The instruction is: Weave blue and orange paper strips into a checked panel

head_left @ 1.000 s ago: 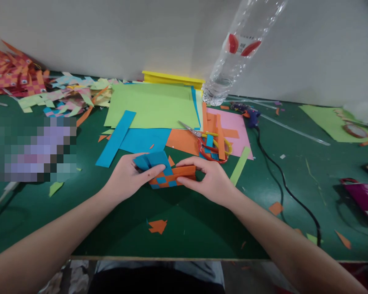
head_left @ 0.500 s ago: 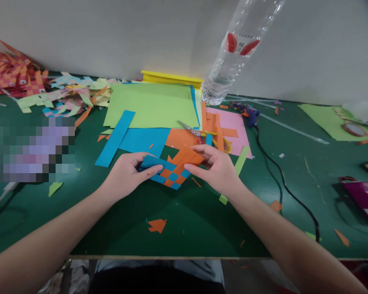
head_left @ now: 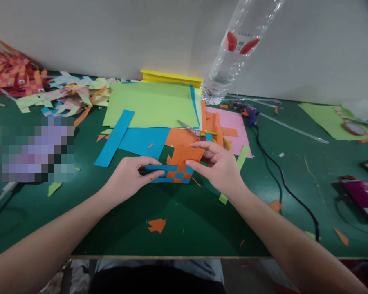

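Between my hands is a woven piece of blue and orange paper strips (head_left: 179, 169), checkered where the strips cross. My left hand (head_left: 134, 173) pinches the blue strip ends on its left, thumb in front and fingers behind. My right hand (head_left: 218, 165) grips the upright orange strips at their right edge, thumb on the near face. Just beyond the weave, scissors (head_left: 192, 130) with yellow handles lie on orange paper, partly hidden by my right hand. A loose blue strip (head_left: 115, 138) lies past my left hand.
Behind lie stacked green sheets (head_left: 150, 104) and a tilted plastic bottle (head_left: 230, 61). A glue gun (head_left: 247, 112) trails a black cord at right. A blurred-out phone (head_left: 33, 153) is at left, a purple device (head_left: 360, 196) at far right. Orange scraps (head_left: 157, 225) lie near the front edge.
The woven paper has turned in my hands: the orange strips now stand more upright and the blue ones run nearly level. My left hand has dropped slightly.
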Demonstrator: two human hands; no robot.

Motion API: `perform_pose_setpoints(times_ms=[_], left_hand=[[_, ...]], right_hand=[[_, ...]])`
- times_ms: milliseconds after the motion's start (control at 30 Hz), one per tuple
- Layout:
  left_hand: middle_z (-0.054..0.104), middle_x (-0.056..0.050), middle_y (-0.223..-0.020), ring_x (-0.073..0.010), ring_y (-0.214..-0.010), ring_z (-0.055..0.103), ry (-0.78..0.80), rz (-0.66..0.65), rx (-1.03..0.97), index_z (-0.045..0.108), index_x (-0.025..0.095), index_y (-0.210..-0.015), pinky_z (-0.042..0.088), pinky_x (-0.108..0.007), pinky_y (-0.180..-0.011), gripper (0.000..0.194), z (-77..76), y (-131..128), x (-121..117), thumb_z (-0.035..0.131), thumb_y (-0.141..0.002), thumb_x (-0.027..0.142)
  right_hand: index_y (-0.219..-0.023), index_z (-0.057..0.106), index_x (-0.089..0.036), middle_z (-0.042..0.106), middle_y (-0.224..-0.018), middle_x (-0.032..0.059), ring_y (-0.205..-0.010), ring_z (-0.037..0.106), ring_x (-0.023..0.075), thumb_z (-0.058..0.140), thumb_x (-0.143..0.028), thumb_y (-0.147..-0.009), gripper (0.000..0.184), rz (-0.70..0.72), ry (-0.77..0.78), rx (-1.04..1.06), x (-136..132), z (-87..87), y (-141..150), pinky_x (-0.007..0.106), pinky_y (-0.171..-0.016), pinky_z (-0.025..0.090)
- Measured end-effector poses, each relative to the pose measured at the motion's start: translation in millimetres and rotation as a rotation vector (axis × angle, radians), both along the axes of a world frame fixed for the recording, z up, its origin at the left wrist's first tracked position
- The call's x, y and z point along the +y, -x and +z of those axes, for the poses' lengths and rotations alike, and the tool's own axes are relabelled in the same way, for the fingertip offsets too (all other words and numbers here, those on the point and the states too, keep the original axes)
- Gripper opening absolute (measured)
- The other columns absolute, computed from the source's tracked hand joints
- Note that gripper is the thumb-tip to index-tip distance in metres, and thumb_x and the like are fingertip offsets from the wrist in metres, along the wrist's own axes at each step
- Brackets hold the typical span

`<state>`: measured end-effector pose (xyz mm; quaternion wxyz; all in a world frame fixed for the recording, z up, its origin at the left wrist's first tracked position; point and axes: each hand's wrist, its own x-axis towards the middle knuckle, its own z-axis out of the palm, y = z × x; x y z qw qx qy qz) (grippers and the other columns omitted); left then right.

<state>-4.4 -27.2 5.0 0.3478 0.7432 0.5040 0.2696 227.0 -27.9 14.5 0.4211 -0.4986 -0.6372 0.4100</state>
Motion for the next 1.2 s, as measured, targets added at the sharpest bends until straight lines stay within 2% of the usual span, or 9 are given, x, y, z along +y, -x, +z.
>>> perform_pose_setpoints(times_ms=[267, 433, 533, 800, 1000, 1200], left_hand=[[0.072, 0.0, -0.08, -0.0181, -0.069, 0.065, 0.027, 0.004, -0.017, 0.071, 0.024, -0.081, 0.047, -0.026, -0.062, 0.016, 1.7, -2, 0, 0.065, -0.079, 0.039], [0.071, -0.001, -0.074, -0.0172, -0.059, 0.063, 0.087, 0.166, -0.137, 0.072, 0.021, -0.08, 0.048, -0.025, -0.055, 0.02, 6.6, -1, 2, 0.071, -0.072, 0.04], [0.071, -0.002, -0.074, -0.0176, -0.061, 0.063, 0.113, 0.27, -0.192, 0.071, 0.019, -0.081, 0.048, -0.025, -0.055, 0.025, 8.4, 0, 4, 0.073, -0.07, 0.042], [0.072, -0.001, -0.079, -0.0157, -0.066, 0.065, 0.279, 0.36, -0.542, 0.069, 0.018, -0.085, 0.052, -0.023, -0.059, 0.028, 0.8, -2, 4, 0.078, -0.068, 0.039], [0.071, 0.001, -0.077, -0.0117, -0.062, 0.063, 0.343, 0.363, -0.63, 0.068, 0.019, -0.081, 0.051, -0.019, -0.056, 0.023, -1.0, -5, 4, 0.079, -0.068, 0.034], [0.071, 0.001, -0.078, -0.0126, -0.065, 0.064, 0.377, 0.372, -0.696, 0.067, 0.018, -0.081, 0.054, -0.022, -0.063, 0.024, -2.8, -5, 4, 0.08, -0.066, 0.033]], right_hand=[[-0.105, 0.061, -0.021, 0.071, -0.099, 0.0043, -0.091, 0.068, 0.0206, 0.073, -0.033, -0.073, 0.037, 0.02, -0.02, 0.028, -2, 2.2, 2, 0.036, -0.081, 0.057], [-0.105, 0.059, -0.021, 0.069, -0.101, 0.0055, -0.097, 0.066, 0.0197, 0.07, -0.036, -0.076, 0.035, 0.051, -0.017, 0.105, 0, 0.3, 1, 0.035, -0.084, 0.056], [-0.102, 0.058, -0.021, 0.069, -0.102, 0.0058, -0.1, 0.065, 0.0201, 0.069, -0.034, -0.077, 0.03, 0.04, 0.006, 0.096, 1, -2.7, 1, 0.035, -0.085, 0.055], [-0.093, 0.048, -0.023, 0.071, -0.084, 0.0006, -0.076, 0.071, 0.0169, 0.065, -0.03, -0.08, 0.023, 0.021, 0.107, 0.172, -5, -8.6, 9, 0.033, -0.076, 0.056], [-0.102, 0.052, -0.022, 0.071, -0.088, 0.0012, -0.072, 0.07, 0.0143, 0.063, -0.027, -0.083, 0.022, -0.001, 0.033, 0.182, -10, -8.8, 14, 0.029, -0.074, 0.056], [-0.102, 0.055, -0.021, 0.071, -0.09, 0.0021, -0.072, 0.071, 0.0144, 0.063, -0.027, -0.083, 0.022, -0.003, 0.01, 0.169, -11, -10.9, 15, 0.029, -0.073, 0.057]])
